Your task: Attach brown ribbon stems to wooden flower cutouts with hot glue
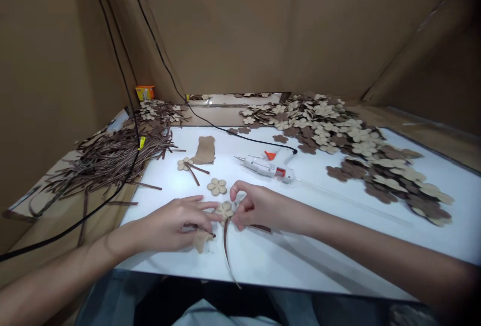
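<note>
A small beige flower cut-out (225,209) lies on the white board between my hands. My left hand (179,223) is spread, its fingertips touching the flower's left edge. Below those fingers is a beige scrap (203,240) with a dark tip, partly covered. My right hand (253,208) is closed in a pinch at the flower's right side, on a thin brown strip (226,246) that hangs towards the board's near edge. Another brown strip (261,228) sticks out from under the right hand. Just beyond lies a second beige flower (217,186).
A white glue gun (268,168) with a clear glue stick lies beyond my right hand, its black cable (240,138) running left. Flower cut-outs (338,130) are heaped at right, brown strips (112,160) at left. A flower with strips (184,164) sits near a brown piece (205,149).
</note>
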Demonstrator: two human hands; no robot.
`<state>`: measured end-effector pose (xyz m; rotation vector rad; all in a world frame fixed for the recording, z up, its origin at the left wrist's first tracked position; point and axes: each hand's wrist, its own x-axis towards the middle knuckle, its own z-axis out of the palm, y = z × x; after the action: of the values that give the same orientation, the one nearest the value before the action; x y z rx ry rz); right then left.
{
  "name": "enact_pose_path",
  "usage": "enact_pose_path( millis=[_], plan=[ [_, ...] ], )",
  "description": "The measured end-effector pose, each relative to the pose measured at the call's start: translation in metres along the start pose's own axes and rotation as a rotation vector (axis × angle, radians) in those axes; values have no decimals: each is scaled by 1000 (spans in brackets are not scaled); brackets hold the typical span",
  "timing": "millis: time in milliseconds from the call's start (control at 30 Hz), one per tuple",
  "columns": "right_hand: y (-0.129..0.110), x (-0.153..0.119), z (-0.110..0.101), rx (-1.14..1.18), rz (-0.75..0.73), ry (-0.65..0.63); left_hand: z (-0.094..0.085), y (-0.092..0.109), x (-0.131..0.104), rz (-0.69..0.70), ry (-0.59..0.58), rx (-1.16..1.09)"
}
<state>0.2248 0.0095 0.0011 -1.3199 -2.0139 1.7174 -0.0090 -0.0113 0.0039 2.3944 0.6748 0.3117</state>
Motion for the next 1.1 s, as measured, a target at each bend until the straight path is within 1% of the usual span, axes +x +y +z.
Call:
enact_pose_path(
  millis=[67, 167, 300, 367, 467, 633, 800, 967, 1100],
  plan=[
    [1, 0, 1, 13, -3, 11, -1, 1, -1, 32, 17, 40],
    [2, 0, 3, 27, 14, 31, 0, 3, -2, 77, -1, 87],
    [4, 2, 4, -28, 13, 70, 6, 5, -2, 116, -3, 109],
    [3, 4, 4, -54, 10, 93, 10, 5, -2, 119, 9, 117],
    [0, 5, 2, -40, 25, 92, 12, 5, -2, 107, 23, 107],
    [-8, 2, 3, -33, 39, 66, 11, 5, 0, 75, 0, 84],
    [-11, 0, 4, -69, 45, 69, 9, 5, 0, 91, -5, 59],
    [-5, 4, 4, -64, 48, 64, 9, 7, 1, 83, 5, 3],
    [4, 8, 6, -58, 41, 93, 9, 4, 1, 81, 4, -37]
  ],
)
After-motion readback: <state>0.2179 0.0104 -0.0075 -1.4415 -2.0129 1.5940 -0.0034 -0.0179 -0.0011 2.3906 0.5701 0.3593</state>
